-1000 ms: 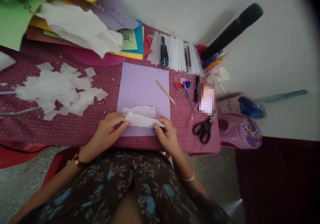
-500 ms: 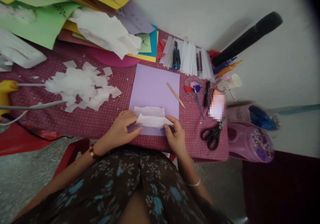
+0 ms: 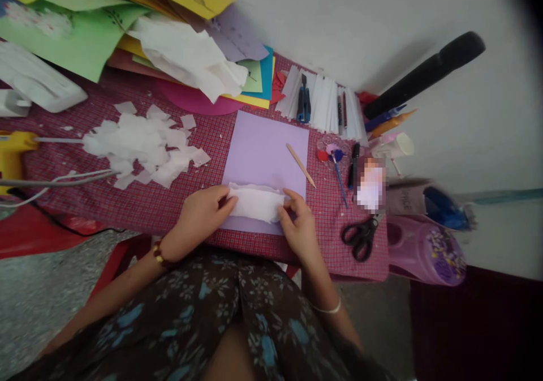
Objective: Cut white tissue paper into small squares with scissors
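A strip of white tissue paper (image 3: 258, 202) lies across the near end of a lilac sheet (image 3: 267, 152) on the red checked tablecloth (image 3: 139, 202). My left hand (image 3: 203, 214) pinches the strip's left end. My right hand (image 3: 299, 228) pinches its right end. The strip looks folded over on itself and lies flat on the sheet. A thin wooden stick (image 3: 300, 165) rests on the lilac sheet's right edge, just beyond my right hand.
Torn white tissue pieces (image 3: 142, 149) are heaped to the left, beside a yellow glue gun (image 3: 12, 154) with its cord. Coloured paper sheets (image 3: 85, 35) pile at the back. Black scissors (image 3: 360, 236), a paintbrush (image 3: 339, 171), markers and a pink bottle (image 3: 424, 251) lie at right.
The raised upper flap of the tissue has been brought down flat, so the strip now lies as one folded band between my hands. The view has shifted slightly.
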Tool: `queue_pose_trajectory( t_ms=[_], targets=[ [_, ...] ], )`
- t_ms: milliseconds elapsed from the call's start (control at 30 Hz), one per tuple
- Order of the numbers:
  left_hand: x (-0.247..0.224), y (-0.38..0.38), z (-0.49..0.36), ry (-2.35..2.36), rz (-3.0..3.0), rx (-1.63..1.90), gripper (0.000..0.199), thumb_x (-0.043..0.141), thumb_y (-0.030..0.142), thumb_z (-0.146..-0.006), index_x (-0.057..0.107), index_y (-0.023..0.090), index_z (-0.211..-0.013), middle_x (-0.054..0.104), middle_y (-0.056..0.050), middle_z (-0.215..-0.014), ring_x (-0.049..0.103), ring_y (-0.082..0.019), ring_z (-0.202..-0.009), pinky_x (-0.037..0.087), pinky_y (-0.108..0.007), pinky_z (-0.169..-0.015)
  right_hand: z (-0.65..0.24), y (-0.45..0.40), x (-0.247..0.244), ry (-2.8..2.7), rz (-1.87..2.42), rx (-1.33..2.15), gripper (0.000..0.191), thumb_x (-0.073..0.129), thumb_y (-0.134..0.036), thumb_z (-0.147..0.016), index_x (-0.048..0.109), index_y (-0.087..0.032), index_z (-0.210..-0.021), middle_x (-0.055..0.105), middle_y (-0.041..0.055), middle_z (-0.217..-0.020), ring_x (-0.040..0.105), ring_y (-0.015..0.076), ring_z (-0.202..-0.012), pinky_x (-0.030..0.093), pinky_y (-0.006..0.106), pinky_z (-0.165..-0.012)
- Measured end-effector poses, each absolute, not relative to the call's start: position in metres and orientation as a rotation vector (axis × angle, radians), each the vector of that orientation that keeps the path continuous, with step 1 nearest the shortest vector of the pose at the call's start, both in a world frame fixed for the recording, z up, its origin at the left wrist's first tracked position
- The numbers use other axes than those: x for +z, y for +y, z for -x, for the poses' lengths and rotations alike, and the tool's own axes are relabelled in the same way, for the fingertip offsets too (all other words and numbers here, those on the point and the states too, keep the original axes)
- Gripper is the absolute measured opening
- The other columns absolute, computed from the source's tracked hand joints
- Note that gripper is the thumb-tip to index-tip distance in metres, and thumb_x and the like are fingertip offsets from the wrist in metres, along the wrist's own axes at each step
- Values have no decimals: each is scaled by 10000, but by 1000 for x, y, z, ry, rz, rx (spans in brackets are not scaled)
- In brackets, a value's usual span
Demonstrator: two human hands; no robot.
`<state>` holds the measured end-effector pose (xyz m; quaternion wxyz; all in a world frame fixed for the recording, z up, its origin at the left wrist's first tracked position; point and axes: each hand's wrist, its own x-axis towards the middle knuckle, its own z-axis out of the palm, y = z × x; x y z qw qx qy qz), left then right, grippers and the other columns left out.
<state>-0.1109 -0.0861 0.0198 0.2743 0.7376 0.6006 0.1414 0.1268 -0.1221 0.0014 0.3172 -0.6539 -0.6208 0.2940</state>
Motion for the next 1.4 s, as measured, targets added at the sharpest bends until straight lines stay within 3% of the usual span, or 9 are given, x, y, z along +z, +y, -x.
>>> queue_pose_trajectory(
  t_ms=[367, 600, 833, 1033, 1133, 1400],
  targets=[
    [25, -71, 106, 1725, -2043, 127, 266, 467, 390, -932, 563, 200, -772, 647, -33, -716, 562, -188, -649, 278, -296, -589, -119, -114, -4, -1631, 1834, 607, 384, 566, -264, -870, 630, -180, -1240, 690, 48, -833, 602, 231, -792, 469, 420, -849],
    [26, -67, 106, 1729, -2043, 131, 255, 464, 357, -934, 566, 197, -763, 652, -38, -689, 582, -189, -628, 297, -289, -569, -114, -107, -2, -1615, 1903, 569, 387, 565, -289, -873, 622, -193, -1244, 689, 32, -808, 589, 216, -731, 461, 420, -834],
    [26, -66, 107, 1742, -2028, 132, 238, 460, 342, -939, 567, 198, -783, 650, -40, -682, 576, -187, -617, 298, -286, -565, -112, -99, -1, -1527, 1872, 609, 346, 569, -302, -881, 636, -194, -1203, 653, 15, -749, 584, 199, -676, 467, 369, -726],
    [24, -66, 108, 1706, -2031, 144, 242, 464, 352, -937, 556, 199, -774, 641, -42, -696, 568, -190, -626, 287, -289, -566, -105, -108, -8, -1378, 1596, 656, 259, 565, -311, -905, 631, -222, -1140, 651, 17, -835, 609, 179, -773, 505, 336, -744],
    [23, -68, 109, 1699, -2039, 160, 237, 476, 354, -929, 538, 201, -759, 631, -35, -691, 554, -184, -620, 280, -289, -567, -105, -112, -11, -1384, 1652, 742, 277, 560, -290, -899, 626, -216, -1158, 669, 25, -872, 606, 162, -713, 509, 315, -684],
    [22, -70, 109, 1705, -2052, 188, 249, 477, 351, -924, 501, 208, -722, 604, -28, -660, 525, -174, -592, 265, -292, -553, -110, -115, -11, -1475, 1852, 605, 268, 566, -293, -880, 652, -207, -1120, 713, 69, -916, 627, 204, -733, 502, 363, -695]
  ],
)
